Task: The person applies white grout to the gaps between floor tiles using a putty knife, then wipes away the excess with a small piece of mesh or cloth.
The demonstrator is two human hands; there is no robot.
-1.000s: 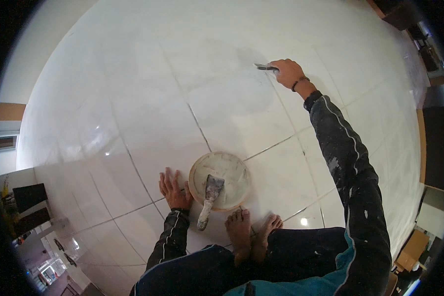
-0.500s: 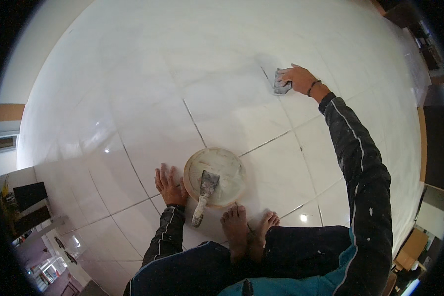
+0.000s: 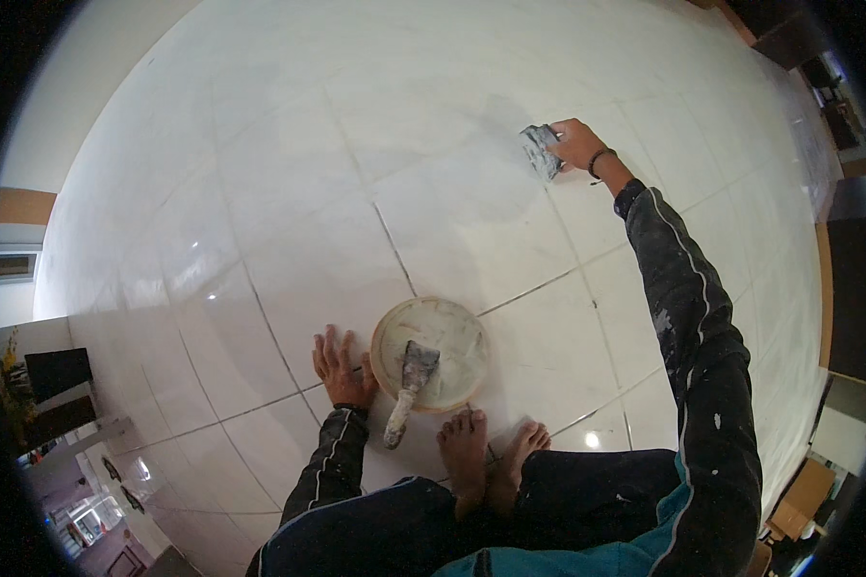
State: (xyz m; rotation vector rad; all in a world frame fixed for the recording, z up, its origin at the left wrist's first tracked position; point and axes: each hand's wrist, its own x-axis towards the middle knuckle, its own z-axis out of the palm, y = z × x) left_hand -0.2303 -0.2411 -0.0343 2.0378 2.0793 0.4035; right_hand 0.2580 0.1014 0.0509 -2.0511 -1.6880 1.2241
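My right hand (image 3: 574,146) grips a grey-smeared flat scraper (image 3: 538,152) on the white tiled floor (image 3: 481,236), above a grout line at the upper middle right. My left hand (image 3: 341,370) rests open on the floor, fingers apart, just left of a round shallow container (image 3: 452,365) streaked with pale paste. A putty knife (image 3: 413,380) with a crusted handle lies across that container, its blade inside and its handle over the near rim. My bare feet (image 3: 463,462) are just below the container.
Dark furniture (image 3: 852,288) and a cardboard box (image 3: 802,498) line the right edge. At the left are dark objects (image 3: 58,375) by a white wall, with a window (image 3: 12,266) above them. The floor's grout lines vary from dark to pale.
My right hand has moved right and down, then slightly back up and left; the scraper turned from edge-on to showing its flat face. My left hand has stayed beside the container.
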